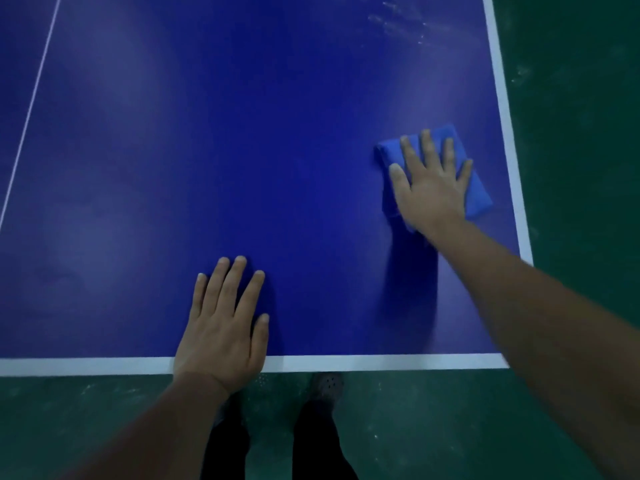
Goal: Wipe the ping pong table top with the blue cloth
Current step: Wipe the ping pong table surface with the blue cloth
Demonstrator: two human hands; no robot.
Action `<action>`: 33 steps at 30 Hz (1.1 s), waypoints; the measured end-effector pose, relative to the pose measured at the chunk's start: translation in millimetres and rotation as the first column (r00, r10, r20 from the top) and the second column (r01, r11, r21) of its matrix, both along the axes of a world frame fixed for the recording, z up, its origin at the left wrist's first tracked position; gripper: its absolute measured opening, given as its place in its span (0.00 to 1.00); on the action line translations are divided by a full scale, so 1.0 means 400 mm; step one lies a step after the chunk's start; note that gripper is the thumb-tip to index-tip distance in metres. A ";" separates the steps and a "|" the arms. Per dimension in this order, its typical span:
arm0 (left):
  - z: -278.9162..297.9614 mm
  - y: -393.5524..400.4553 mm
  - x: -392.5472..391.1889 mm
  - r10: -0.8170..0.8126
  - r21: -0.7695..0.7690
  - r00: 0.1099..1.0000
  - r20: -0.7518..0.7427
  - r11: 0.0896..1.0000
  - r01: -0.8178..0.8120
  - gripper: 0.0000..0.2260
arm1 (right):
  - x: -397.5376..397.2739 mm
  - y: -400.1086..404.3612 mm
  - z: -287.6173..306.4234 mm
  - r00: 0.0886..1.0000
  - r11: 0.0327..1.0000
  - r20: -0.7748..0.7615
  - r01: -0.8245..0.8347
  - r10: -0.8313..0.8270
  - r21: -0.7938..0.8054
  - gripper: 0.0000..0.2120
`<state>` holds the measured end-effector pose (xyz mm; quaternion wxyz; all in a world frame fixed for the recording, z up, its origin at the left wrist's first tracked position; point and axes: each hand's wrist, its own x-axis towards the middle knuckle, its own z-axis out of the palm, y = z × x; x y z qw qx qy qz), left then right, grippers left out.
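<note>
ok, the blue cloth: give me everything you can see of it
The blue cloth is a lighter blue than the table top it lies flat on. It looks like soft fabric, folded into a thick rectangle and turned at an angle, near the white line on the table's right edge. The right hand presses on it with straight, spread fingers, covering its middle.

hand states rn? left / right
Left hand: open, flat on the table top, holding nothing.
Right hand: open, straight fingers pressing the folded blue cloth onto the table.

Folded blue cloth [474,188] flat on dark-blue table top [242,150], near right sideline.
</note>
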<state>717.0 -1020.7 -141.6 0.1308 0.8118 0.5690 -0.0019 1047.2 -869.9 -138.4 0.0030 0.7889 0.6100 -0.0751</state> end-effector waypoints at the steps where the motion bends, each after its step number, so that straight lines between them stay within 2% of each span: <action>1: 0.002 -0.002 0.000 0.000 -0.004 1.000 0.006 1.000 0.000 0.27 | -0.035 -0.016 -0.005 0.999 0.999 0.022 0.034 -0.034 0.020 0.28; 2: 0.003 -0.002 0.000 0.000 -0.006 1.000 0.012 1.000 0.000 0.27 | -0.088 -0.049 -0.015 0.997 0.996 0.043 -0.060 0.057 0.068 0.29; 3: 0.004 0.001 0.001 0.000 -0.006 1.000 0.017 1.000 0.000 0.27 | -0.151 -0.095 -0.021 0.969 0.965 0.025 -0.248 0.246 0.088 0.28; 4: 0.003 0.002 0.002 0.001 -0.001 1.000 0.021 1.000 -0.001 0.27 | -0.205 -0.149 -0.030 0.874 0.870 -0.001 -0.483 0.486 0.100 0.27; 5: 0.002 0.002 0.002 0.002 0.003 1.000 0.024 1.000 -0.002 0.27 | -0.232 -0.189 -0.039 0.740 0.738 -0.018 -0.669 0.673 0.083 0.26; 6: 0.001 0.002 0.002 0.002 0.002 1.000 0.027 1.000 -0.002 0.27 | -0.227 -0.191 -0.042 0.630 0.630 -0.022 -0.774 0.776 0.060 0.26; 7: 0.000 0.002 0.002 0.002 -0.001 1.000 0.029 1.000 -0.002 0.28 | -0.193 -0.151 -0.034 0.594 0.595 -0.031 -0.802 0.804 0.047 0.26; 8: -0.001 0.003 0.001 0.001 -0.006 1.000 0.027 1.000 -0.001 0.28 | -0.144 -0.091 -0.033 0.655 0.655 -0.015 -0.754 0.756 0.056 0.26; 9: -0.003 0.003 -0.001 0.000 -0.011 1.000 0.022 1.000 0.000 0.28 | -0.090 -0.025 -0.029 0.768 0.767 0.006 -0.640 0.640 0.054 0.27; 11: -0.006 0.003 -0.002 -0.002 -0.017 1.000 0.020 1.000 0.003 0.28 | 0.045 0.093 -0.013 0.963 0.964 0.049 -0.267 0.267 0.007 0.28; 13: -0.007 0.002 -0.003 -0.003 -0.021 1.000 0.019 1.000 0.003 0.28 | 0.142 0.150 0.010 0.996 0.996 -0.014 0.083 -0.083 -0.026 0.29; 14: -0.006 0.003 -0.004 -0.006 -0.025 1.000 0.015 1.000 0.006 0.28 | 0.141 0.153 0.013 0.982 0.983 -0.041 0.182 -0.182 -0.019 0.29; 15: -0.004 0.003 -0.004 -0.008 -0.029 1.000 0.013 1.000 0.008 0.28 | 0.102 0.140 0.009 0.977 0.977 -0.018 0.213 -0.213 -0.012 0.29; 16: -0.002 0.005 -0.005 -0.009 -0.032 1.000 0.012 0.999 0.009 0.28 | 0.037 0.114 -0.001 0.986 0.987 0.029 0.162 -0.163 0.020 0.29; 17: 0.001 0.005 -0.003 -0.008 -0.033 1.000 0.012 0.999 0.009 0.29 | -0.045 0.077 -0.014 0.998 0.997 0.055 0.033 -0.037 0.064 0.29; 18: 0.004 0.004 0.000 -0.004 -0.034 1.000 0.016 0.999 0.005 0.29 | -0.130 0.033 -0.024 0.986 0.982 0.045 -0.164 0.160 0.089 0.28; 19: 0.006 0.005 0.003 0.003 -0.034 1.000 0.023 0.999 -0.002 0.29 | -0.200 -0.010 -0.027 0.915 0.912 0.020 -0.403 0.402 0.081 0.28; 20: 0.007 0.004 0.004 0.012 -0.034 0.999 0.031 0.999 -0.011 0.29 | -0.243 -0.036 -0.029 0.805 0.804 -0.003 -0.592 0.593 0.063 0.28; 21: 0.006 0.004 0.004 0.016 -0.033 0.999 0.036 0.999 -0.015 0.30 | -0.251 -0.025 -0.027 0.718 0.718 -0.023 -0.694 0.695 0.043 0.27; 22: 0.005 0.005 0.002 0.012 -0.030 0.999 0.037 0.999 -0.011 0.30 | -0.227 0.018 -0.024 0.705 0.706 -0.029 -0.707 0.708 0.040 0.27; 23: 0.004 0.006 0.002 0.003 -0.024 0.999 0.033 1.000 -0.002 0.30 | -0.188 0.075 -0.017 0.775 0.775 -0.012 -0.632 0.632 0.035 0.27; 25: 0.004 0.006 0.002 -0.007 -0.023 1.000 0.013 1.000 0.008 0.30 | -0.088 0.191 0.001 0.958 0.958 0.019 -0.287 0.287 0.006 0.27; 26: 0.005 0.005 0.003 -0.005 -0.034 1.000 0.007 0.999 0.005 0.30 | -0.037 0.232 0.008 0.997 0.997 -0.007 -0.078 0.078 -0.017 0.28; 28: 0.011 0.008 0.006 0.003 -0.056 1.000 0.000 0.998 -0.003 0.30 | 0.006 0.246 0.015 0.972 0.976 -0.088 0.218 -0.219 -0.022 0.28; 29: 0.014 0.010 0.008 0.003 -0.061 1.000 -0.004 0.998 -0.003 0.30 | -0.016 0.227 0.008 0.959 0.963 -0.079 0.271 -0.271 -0.015 0.29; 30: 0.016 0.010 0.010 0.002 -0.064 1.000 -0.008 0.998 -0.002 0.30 | -0.066 0.195 -0.001 0.967 0.967 -0.042 0.253 -0.253 0.000 0.29; 31: 0.018 0.010 0.011 0.002 -0.066 1.000 -0.011 0.998 -0.002 0.30 | -0.134 0.154 -0.011 0.986 0.986 -0.013 0.164 -0.163 0.030 0.29; 33: 0.016 0.007 0.011 0.008 -0.068 1.000 -0.004 0.998 -0.008 0.30 | -0.277 0.086 -0.025 0.988 0.986 0.001 -0.156 0.156 0.065 0.29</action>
